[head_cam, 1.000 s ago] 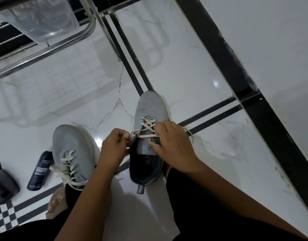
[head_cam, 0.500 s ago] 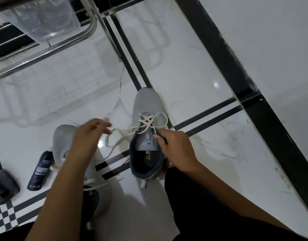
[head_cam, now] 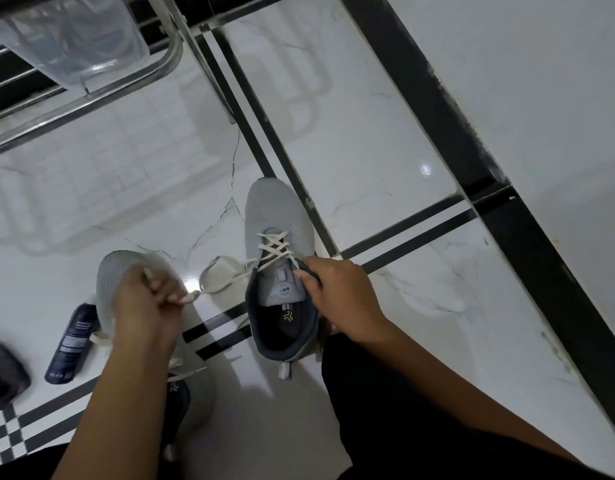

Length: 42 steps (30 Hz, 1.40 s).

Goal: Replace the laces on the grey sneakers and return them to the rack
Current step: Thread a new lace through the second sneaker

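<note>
Grey sneaker (head_cam: 278,265) stands on the white marble floor (head_cam: 385,140); landmark. Left of it: dark bottle (head_cam: 72,344) lying flat, second sneaker (head_cam: 126,271), left hand (head_cam: 150,303) curled, pinching the cream lace (head_cam: 223,275) end. Right hand (head_cam: 337,296) pinches the landmark sneaker's right collar edge.

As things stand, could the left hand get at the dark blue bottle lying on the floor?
Probably yes, but not at once. The left hand is pinching the cream lace of the sneaker held by the right hand. The bottle lies uncovered on the floor beside it, so it would need to let go first.
</note>
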Available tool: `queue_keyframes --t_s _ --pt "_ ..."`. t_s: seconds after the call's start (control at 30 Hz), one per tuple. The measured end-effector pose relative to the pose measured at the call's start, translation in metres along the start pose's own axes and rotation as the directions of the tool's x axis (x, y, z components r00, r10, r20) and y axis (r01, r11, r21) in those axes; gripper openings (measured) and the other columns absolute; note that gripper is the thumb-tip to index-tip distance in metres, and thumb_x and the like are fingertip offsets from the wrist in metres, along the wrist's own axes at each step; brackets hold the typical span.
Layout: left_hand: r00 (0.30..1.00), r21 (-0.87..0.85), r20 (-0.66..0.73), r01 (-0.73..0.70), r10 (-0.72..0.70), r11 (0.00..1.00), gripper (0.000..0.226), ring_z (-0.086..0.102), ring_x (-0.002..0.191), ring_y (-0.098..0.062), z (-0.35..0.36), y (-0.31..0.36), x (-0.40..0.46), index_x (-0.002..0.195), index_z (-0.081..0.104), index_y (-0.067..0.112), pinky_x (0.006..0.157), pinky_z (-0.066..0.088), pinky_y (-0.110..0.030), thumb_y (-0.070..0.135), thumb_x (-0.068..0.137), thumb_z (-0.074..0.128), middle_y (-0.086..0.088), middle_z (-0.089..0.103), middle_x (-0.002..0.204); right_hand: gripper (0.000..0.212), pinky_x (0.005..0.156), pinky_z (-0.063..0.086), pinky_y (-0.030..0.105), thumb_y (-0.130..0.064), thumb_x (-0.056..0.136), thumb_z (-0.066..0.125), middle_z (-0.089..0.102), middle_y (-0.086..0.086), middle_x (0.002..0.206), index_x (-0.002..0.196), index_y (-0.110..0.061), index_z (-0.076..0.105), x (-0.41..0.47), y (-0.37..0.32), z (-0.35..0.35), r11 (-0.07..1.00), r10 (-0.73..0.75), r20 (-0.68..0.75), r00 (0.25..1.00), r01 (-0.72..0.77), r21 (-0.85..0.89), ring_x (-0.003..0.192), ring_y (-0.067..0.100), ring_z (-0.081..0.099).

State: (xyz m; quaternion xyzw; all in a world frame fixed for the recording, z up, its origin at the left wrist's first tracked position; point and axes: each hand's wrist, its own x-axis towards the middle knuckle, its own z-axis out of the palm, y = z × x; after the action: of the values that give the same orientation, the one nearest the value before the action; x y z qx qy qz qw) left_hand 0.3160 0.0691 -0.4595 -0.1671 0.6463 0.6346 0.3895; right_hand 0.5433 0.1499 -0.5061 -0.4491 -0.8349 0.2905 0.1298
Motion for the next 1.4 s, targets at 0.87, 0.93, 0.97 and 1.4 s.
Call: queue_keyframes --t_s 0.87,0.93,0.97,1.4 --pt "0.819 0.822 0.569 -0.565 0.075 -0.065 0.019 0.046 0.117 -0.030 0.041 -0.047 0.019 0.102 0.066 0.013 0.093 0.036 -0.033 0.027 0.095 0.056 -0.012 0.050 0.124 0.023 0.050 0.037 0.024 -0.033 0.093 0.059 0.065 0.004 0.067 0.085 -0.013 0.066 0.001 0.001 -0.001 0.998 0.005 0.010 1.000 -0.004 -0.059 0.059 0.023 0.059" --pt "0.847 0.843 0.530 -0.531 -0.033 -0.086 0.024 0.044 0.117 -0.028 0.044 -0.044 0.023 0.095 0.066 0.011 0.092 0.033 -0.031 0.030 0.097 0.051 -0.012 0.049 0.121 0.025 0.051 0.040 0.025 -0.035 0.094 0.057 0.065 0.004 0.069 0.087 -0.013 0.066 0.001 0.002 -0.001 0.999 0.015 0.023 1.000 -0.014 -0.044 0.061 0.023 0.059" --pt "0.857 0.853 0.508 -0.515 -0.085 -0.087 0.027 0.043 0.116 -0.028 0.045 -0.042 0.024 0.088 0.064 0.013 0.093 0.033 -0.032 0.031 0.099 0.047 -0.013 0.049 0.119 0.025 0.051 0.042 0.027 -0.036 0.094 0.056 0.066 0.004 0.070 0.088 -0.013 0.066 0.001 0.002 -0.001 0.999 0.019 0.028 0.999 -0.018 -0.037 0.062 0.023 0.060" --pt "0.928 0.791 0.372 -0.303 -0.024 0.531 0.031 0.052 0.082 -0.006 0.055 -0.025 -0.015 0.072 0.060 0.018 0.071 0.037 -0.023 0.037 0.095 0.054 0.001 0.059 0.092 0.027 0.053 0.042 0.030 -0.041 0.094 0.053 0.062 0.002 0.072 0.086 -0.016 0.061 0.001 0.003 -0.007 0.999 0.038 0.089 0.995 -0.035 -0.031 0.067 0.024 0.059"
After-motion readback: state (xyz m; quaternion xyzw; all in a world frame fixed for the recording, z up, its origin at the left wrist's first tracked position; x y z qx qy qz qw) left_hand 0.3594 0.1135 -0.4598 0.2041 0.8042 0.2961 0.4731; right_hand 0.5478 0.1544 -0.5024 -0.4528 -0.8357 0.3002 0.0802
